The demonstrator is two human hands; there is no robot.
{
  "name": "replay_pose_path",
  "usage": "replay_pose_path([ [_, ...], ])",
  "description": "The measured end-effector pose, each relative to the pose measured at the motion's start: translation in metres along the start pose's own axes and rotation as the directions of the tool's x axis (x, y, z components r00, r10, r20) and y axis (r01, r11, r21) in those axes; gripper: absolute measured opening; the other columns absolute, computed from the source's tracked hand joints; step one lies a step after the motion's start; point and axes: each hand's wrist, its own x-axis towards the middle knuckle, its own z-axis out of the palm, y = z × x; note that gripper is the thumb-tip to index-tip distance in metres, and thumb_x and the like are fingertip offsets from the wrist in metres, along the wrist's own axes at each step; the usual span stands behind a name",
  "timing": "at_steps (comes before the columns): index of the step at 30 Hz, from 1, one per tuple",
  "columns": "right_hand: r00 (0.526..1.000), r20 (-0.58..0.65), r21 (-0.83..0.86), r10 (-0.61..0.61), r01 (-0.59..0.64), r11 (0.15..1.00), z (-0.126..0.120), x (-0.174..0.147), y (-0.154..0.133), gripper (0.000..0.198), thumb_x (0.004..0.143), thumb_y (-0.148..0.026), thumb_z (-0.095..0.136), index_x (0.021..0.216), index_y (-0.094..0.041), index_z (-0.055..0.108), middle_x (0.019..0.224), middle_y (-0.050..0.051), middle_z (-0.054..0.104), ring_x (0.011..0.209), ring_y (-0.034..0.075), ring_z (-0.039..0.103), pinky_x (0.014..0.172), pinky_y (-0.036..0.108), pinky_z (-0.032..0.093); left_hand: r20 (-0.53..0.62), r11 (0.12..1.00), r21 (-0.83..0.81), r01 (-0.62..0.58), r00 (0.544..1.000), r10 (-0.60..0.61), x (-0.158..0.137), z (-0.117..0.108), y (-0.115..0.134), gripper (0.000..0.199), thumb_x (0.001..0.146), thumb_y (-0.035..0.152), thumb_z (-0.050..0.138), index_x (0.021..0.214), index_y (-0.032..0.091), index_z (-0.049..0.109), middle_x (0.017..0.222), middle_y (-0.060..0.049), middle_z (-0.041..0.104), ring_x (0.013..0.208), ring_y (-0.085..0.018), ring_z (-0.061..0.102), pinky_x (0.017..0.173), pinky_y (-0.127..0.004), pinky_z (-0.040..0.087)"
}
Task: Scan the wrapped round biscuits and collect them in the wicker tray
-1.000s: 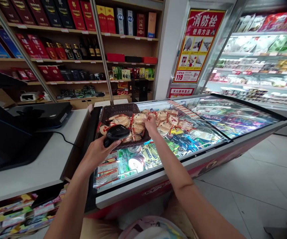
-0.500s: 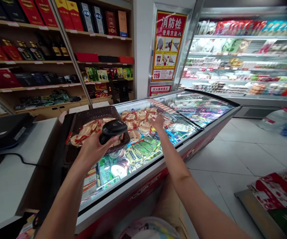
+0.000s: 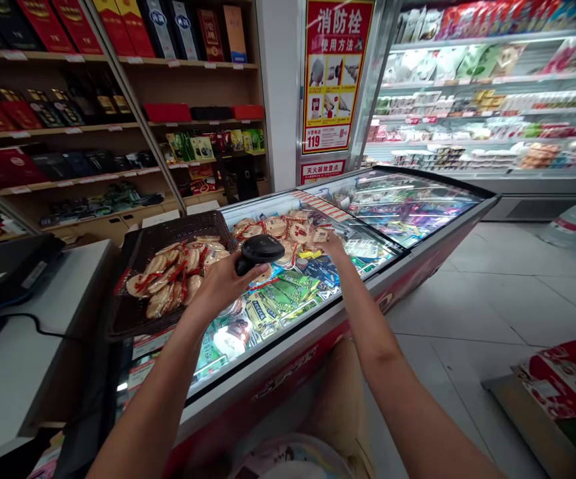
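My left hand (image 3: 222, 283) is wrapped round the handle of a black barcode scanner (image 3: 262, 249), its head pointing right over the freezer's glass. My right hand (image 3: 334, 246) has its fingers closed on the edge of a clear packet of round flat cake (image 3: 319, 235), partly hidden by the fingers. More such packets, clear with red trim, lie loose on the glass (image 3: 274, 227) to its left. Left of the scanner, a dark brown woven basket (image 3: 141, 249) holds several flat cake packets (image 3: 175, 273).
Under the glass of the chest freezer (image 3: 248, 386) lie wrapped ice creams (image 3: 292, 286). A white counter (image 3: 63, 286) with a black device (image 3: 11, 269) and cable stands left. Shelves (image 3: 128, 126) and a refrigerated case (image 3: 467, 113) are behind; a red carton (image 3: 567, 379) sits lower right.
The scanner and my left hand have moved right, away from over the basket. My right hand has shifted slightly right, and a packet now shows at its fingers.
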Motion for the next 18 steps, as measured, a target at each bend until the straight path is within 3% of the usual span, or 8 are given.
replay_pose_path([
  [3,0.998,0.055,0.238,0.005,-0.018,0.971,0.007,-0.02,-0.02,0.039,0.074,-0.032,0.069,0.108,-0.013,0.061,0.099,0.011,0.071,0.081,0.02,0.068,0.071,0.032,0.053,-0.058,0.999,0.009,0.031,0.998,-0.03,0.0,-0.001,-0.007,0.06,0.075,0.074,0.055,0.091,0.017,0.068,0.061,-0.002,0.067,0.059,-0.021,0.061,0.051,-0.026,0.034],
  [7,0.992,0.105,0.578,-0.073,-0.001,0.816,0.038,-0.056,-0.062,0.057,0.059,-0.034,0.081,0.109,-0.019,0.058,0.107,0.008,0.071,0.091,0.021,0.068,0.079,0.034,0.055,-0.136,0.995,-0.089,0.055,0.988,-0.067,-0.004,-0.006,-0.017,0.063,0.075,0.074,0.056,0.099,0.017,0.068,0.062,-0.002,0.069,0.06,-0.021,0.064,0.052,-0.026,0.038],
  [12,0.973,0.201,0.589,-0.115,-0.026,0.807,0.096,-0.099,-0.11,0.049,0.059,-0.038,0.08,0.098,-0.019,0.058,0.097,0.006,0.071,0.09,0.02,0.066,0.08,0.033,0.053,-0.246,0.989,-0.126,0.072,0.964,-0.102,-0.021,-0.021,-0.032,0.059,0.076,0.07,0.058,0.098,0.016,0.069,0.059,-0.002,0.068,0.059,-0.022,0.064,0.054,-0.027,0.041],
  [18,0.977,0.156,0.439,-0.144,0.062,0.896,0.142,-0.129,-0.136,0.042,0.059,-0.044,0.077,0.085,-0.021,0.054,0.078,-0.002,0.063,0.07,0.014,0.056,0.065,0.026,0.046,-0.322,0.99,-0.133,0.049,0.942,-0.09,-0.041,-0.035,-0.068,0.054,0.079,0.068,0.057,0.092,0.017,0.068,0.061,-0.002,0.064,0.058,-0.02,0.06,0.052,-0.027,0.039],
])
